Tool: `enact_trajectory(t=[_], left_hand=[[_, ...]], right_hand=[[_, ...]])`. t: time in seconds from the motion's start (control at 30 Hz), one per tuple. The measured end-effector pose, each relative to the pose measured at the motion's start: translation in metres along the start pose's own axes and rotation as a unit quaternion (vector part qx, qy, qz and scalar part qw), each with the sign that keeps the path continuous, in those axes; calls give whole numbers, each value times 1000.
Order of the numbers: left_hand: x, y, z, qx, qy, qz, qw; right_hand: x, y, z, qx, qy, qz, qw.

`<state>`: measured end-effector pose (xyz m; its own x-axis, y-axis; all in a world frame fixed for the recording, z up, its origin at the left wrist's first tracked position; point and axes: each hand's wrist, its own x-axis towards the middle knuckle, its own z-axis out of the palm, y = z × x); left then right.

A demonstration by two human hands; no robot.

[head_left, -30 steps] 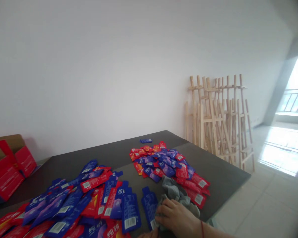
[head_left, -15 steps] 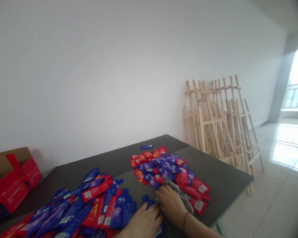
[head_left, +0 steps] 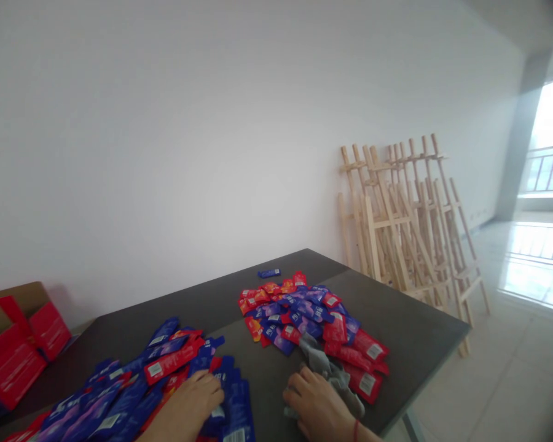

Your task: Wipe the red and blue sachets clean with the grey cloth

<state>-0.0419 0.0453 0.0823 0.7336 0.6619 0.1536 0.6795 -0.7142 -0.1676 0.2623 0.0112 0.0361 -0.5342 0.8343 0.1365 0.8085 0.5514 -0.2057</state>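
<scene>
My left hand (head_left: 191,402) rests on the left pile of flat, tabbed packets (head_left: 172,358), red and blue with white barcode labels. Its fingers lie over the packets, and no packet shows gripped in them. Beyond the fingertips, blue packets (head_left: 243,402) overlap at the pile's near right edge. My right hand (head_left: 317,402), with a red band at the wrist, is closed on a crumpled grey cloth (head_left: 325,363). Part of the cloth is hidden under the palm. The cloth touches red packets (head_left: 362,380) at the near end of the right pile (head_left: 299,310).
A dark table (head_left: 410,344) carries both piles. One blue packet (head_left: 269,273) lies apart near the back edge. At the far left stands an open red carton (head_left: 16,362). Wooden easels (head_left: 396,227) lean against the wall beyond the table's right side.
My left hand has moved left, away from my right hand, onto the left pile. The blue packet between the hands has gone from there. My right hand has shifted slightly nearer with the cloth.
</scene>
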Motion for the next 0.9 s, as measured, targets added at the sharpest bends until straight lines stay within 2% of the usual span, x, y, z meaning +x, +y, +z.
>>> enact_trajectory(t=[0.07, 0.2, 0.27, 0.33, 0.43, 0.47, 0.53, 0.63, 0.73, 0.8, 0.9], left_hand=[[-21, -22, 8, -20, 18, 8, 1000], [-58, -56, 47, -68, 70, 12, 995], [-65, -62, 58, -105, 75, -10, 992], [-57, -57, 53, -133, 66, -54, 987], [-13, -28, 22, -113, 19, -132, 985], [9, -15, 11, -90, -1, -137, 987], [57, 10, -1, -36, -45, -93, 994], [123, 34, 8, -20, -53, -67, 996], [165, 43, 29, -5, -54, -65, 996], [178, 44, 37, 2, -55, -65, 996], [175, 45, 39, 6, -59, -66, 996]], right_hand=[[-4, 3, 1, 16, -8, -12, 1000], [-10, 12, 4, 50, 5, -14, 999], [-12, 14, 7, 43, 12, -16, 999], [-12, 13, 11, 32, 22, -17, 999], [-11, 11, 15, 40, 40, -7, 998], [-10, 11, 15, 46, 44, -3, 998], [-10, 11, 14, 55, 49, 3, 997], [-10, 11, 12, 66, 53, 7, 996], [-12, 12, 11, 78, 55, 11, 995], [-13, 13, 11, 83, 57, 16, 995], [-13, 13, 10, 93, 60, 20, 994]])
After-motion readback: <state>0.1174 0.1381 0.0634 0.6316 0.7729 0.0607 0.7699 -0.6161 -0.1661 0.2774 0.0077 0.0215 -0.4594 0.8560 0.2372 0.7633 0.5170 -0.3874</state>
